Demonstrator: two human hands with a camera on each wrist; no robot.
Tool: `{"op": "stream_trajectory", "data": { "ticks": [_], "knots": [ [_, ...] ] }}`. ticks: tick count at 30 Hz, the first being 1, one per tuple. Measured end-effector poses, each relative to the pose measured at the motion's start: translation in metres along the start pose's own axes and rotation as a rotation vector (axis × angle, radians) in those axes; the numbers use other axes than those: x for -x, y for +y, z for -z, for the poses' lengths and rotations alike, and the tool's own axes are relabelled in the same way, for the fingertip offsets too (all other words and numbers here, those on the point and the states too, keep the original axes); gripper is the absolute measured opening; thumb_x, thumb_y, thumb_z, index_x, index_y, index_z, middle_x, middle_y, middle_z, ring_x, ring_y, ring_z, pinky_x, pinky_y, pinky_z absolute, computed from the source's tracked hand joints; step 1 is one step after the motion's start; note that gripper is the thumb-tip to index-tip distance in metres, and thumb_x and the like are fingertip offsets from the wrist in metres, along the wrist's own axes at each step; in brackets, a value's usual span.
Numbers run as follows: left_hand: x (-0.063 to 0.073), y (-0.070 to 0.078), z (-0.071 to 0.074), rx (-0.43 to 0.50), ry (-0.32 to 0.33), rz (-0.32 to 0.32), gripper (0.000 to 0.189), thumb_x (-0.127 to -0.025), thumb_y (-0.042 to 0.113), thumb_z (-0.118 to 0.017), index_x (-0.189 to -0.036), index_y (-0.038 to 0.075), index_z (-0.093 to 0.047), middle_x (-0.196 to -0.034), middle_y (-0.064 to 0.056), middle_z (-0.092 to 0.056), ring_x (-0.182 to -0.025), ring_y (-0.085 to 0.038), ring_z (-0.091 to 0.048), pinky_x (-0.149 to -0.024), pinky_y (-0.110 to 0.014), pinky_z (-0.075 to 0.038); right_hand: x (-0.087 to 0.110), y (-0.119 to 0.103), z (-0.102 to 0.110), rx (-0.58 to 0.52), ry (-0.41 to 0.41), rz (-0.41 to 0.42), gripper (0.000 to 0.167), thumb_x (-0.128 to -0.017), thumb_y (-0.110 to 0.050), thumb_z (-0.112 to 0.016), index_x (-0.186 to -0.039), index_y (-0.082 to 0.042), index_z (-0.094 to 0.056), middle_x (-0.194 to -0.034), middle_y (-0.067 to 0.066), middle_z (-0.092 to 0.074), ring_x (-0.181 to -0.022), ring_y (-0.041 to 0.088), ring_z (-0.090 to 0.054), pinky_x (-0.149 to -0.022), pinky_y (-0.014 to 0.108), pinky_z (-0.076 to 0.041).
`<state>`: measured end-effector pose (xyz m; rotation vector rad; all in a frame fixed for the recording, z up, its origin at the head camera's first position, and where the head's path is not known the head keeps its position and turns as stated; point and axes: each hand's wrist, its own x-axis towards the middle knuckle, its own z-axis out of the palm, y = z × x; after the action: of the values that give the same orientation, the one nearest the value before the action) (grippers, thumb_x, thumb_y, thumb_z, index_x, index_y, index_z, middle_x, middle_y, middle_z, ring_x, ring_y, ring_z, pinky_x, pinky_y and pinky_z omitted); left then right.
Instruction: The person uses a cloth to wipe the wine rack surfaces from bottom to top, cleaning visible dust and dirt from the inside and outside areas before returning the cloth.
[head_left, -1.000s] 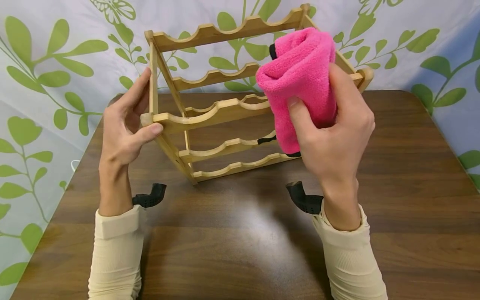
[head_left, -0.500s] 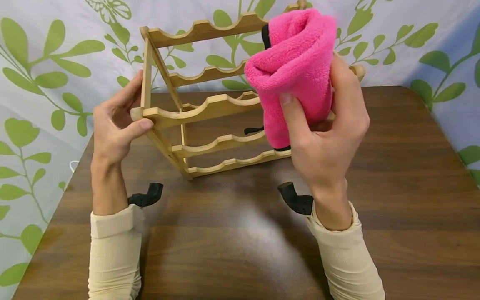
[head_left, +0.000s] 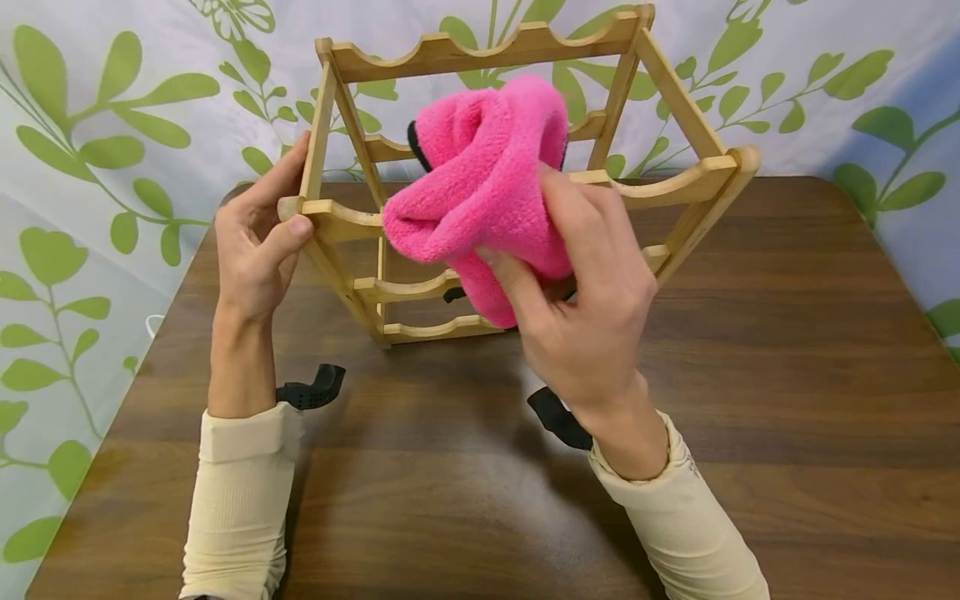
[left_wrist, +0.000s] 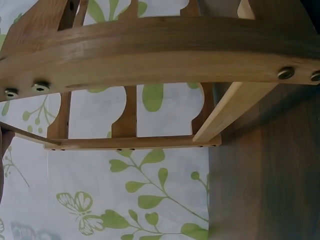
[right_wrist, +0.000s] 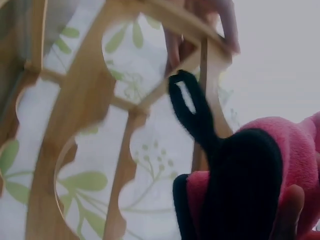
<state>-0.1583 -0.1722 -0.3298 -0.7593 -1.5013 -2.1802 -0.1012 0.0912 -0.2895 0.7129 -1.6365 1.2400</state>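
A light wooden wine rack (head_left: 675, 185) with scalloped rails stands at the back of the table in the head view. My left hand (head_left: 251, 246) grips its near upper left corner, thumb over the front and fingers behind the side. Folded pink plush cloth (head_left: 491, 179) with black edging is pinched in my right hand (head_left: 588, 287), in front of the rack's middle. The cloth hides part of the rails; whether it touches them is unclear. In the right wrist view a black loop (right_wrist: 204, 122) sticks out from the cloth. The left wrist view shows the rack's side bar (left_wrist: 165, 55) close up.
The brown wooden table (head_left: 420, 517) reaches back to a white curtain (head_left: 180, 50) printed with green leaves. Black wrist camera mounts (head_left: 311, 390) jut inward from both forearms.
My right hand has carried the cloth left across the rack's front, uncovering the rack's right end. The left hand keeps its hold on the corner, with only a slight shift.
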Motion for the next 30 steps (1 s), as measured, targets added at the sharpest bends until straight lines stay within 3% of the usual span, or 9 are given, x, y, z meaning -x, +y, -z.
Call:
{"op": "stream_trajectory", "data": {
  "ticks": [4,6,9,12,15,20,23,27,30],
  "knots": [
    [0.000,-0.004,0.000,0.065,-0.011,-0.002,0.067,-0.078,0.009,-0.084,-0.130,-0.018,-0.051,-0.140,-0.028,-0.049,-0.122,-0.029,-0.053,-0.089,-0.028,-0.052,0.011,0.000,-0.011,0.012,-0.072,0.076,0.036,-0.086,-0.010,-0.078,-0.113,0.008,-0.063,-0.100,0.025,-0.062,-0.089,0.031,-0.062,-0.078,0.039,-0.054],
    [0.000,-0.005,0.000,0.055,-0.017,-0.007,0.070,-0.079,0.014,-0.086,-0.130,-0.018,-0.050,-0.140,-0.028,-0.049,-0.109,-0.026,-0.059,-0.083,-0.025,-0.053,0.018,0.001,-0.017,0.022,-0.118,0.132,0.035,-0.088,-0.011,-0.076,-0.114,0.008,-0.063,-0.101,0.026,-0.061,-0.090,0.032,-0.063,-0.078,0.038,-0.056],
    [0.000,-0.006,0.000,-0.018,-0.021,-0.019,0.069,-0.082,0.019,-0.084,-0.131,-0.017,-0.050,-0.139,-0.028,-0.050,-0.092,-0.021,-0.061,-0.077,-0.023,-0.051,0.027,0.004,-0.028,0.120,-0.157,0.233,0.031,-0.087,-0.012,-0.077,-0.113,0.001,-0.066,-0.103,0.023,-0.063,-0.091,0.031,-0.064,-0.080,0.036,-0.057],
    [0.000,-0.005,0.001,-0.117,-0.021,-0.025,0.069,-0.083,0.025,-0.082,-0.131,-0.014,-0.053,-0.136,-0.026,-0.054,-0.089,-0.020,-0.063,-0.076,-0.023,-0.050,0.036,0.009,-0.038,0.252,-0.143,0.337,0.029,-0.085,-0.011,-0.079,-0.111,-0.005,-0.068,-0.104,0.020,-0.065,-0.093,0.030,-0.066,-0.088,0.036,-0.055],
    [-0.001,-0.002,-0.001,-0.214,-0.008,-0.023,0.062,-0.085,0.025,-0.081,-0.130,-0.010,-0.058,-0.133,-0.022,-0.058,-0.105,-0.023,-0.065,-0.084,-0.024,-0.052,0.042,0.016,-0.044,0.371,-0.104,0.411,0.029,-0.083,-0.009,-0.079,-0.111,-0.008,-0.070,-0.103,0.018,-0.066,-0.093,0.029,-0.066,-0.086,0.034,-0.056],
    [-0.001,0.010,-0.006,-0.316,0.018,0.054,0.042,-0.086,0.004,-0.065,-0.127,-0.004,-0.064,-0.132,-0.016,-0.061,-0.124,-0.026,-0.052,-0.090,-0.026,-0.048,0.047,0.027,-0.049,0.460,-0.066,0.406,0.030,-0.084,-0.006,-0.078,-0.112,-0.010,-0.071,-0.104,0.017,-0.065,-0.090,0.030,-0.065,-0.071,0.038,-0.059],
    [0.000,0.017,-0.008,-0.281,0.015,0.142,0.042,-0.088,-0.001,-0.060,-0.130,-0.004,-0.062,-0.136,-0.018,-0.057,-0.107,-0.023,-0.060,-0.083,-0.023,-0.052,0.049,0.030,-0.050,0.493,-0.079,0.396,0.031,-0.085,-0.006,-0.077,-0.114,-0.012,-0.070,-0.107,0.018,-0.064,-0.092,0.032,-0.063,-0.070,0.039,-0.059],
    [0.001,0.020,-0.009,-0.236,0.030,0.207,0.042,-0.092,0.007,-0.067,-0.132,-0.004,-0.060,-0.138,-0.021,-0.055,-0.087,-0.018,-0.066,-0.070,-0.023,-0.058,0.050,0.030,-0.051,0.560,-0.116,0.392,0.030,-0.088,-0.012,-0.075,-0.117,-0.015,-0.070,-0.111,0.017,-0.064,-0.097,0.032,-0.062,-0.071,0.038,-0.059],
    [0.002,0.020,-0.008,-0.244,0.032,0.212,0.042,-0.093,0.010,-0.069,-0.131,-0.003,-0.060,-0.131,-0.020,-0.060,-0.090,-0.020,-0.067,-0.068,-0.026,-0.058,0.050,0.029,-0.052,0.585,-0.158,0.377,0.030,-0.090,-0.018,-0.071,-0.120,-0.017,-0.069,-0.114,0.017,-0.063,-0.100,0.033,-0.060,-0.072,0.038,-0.059]
  ]
}}
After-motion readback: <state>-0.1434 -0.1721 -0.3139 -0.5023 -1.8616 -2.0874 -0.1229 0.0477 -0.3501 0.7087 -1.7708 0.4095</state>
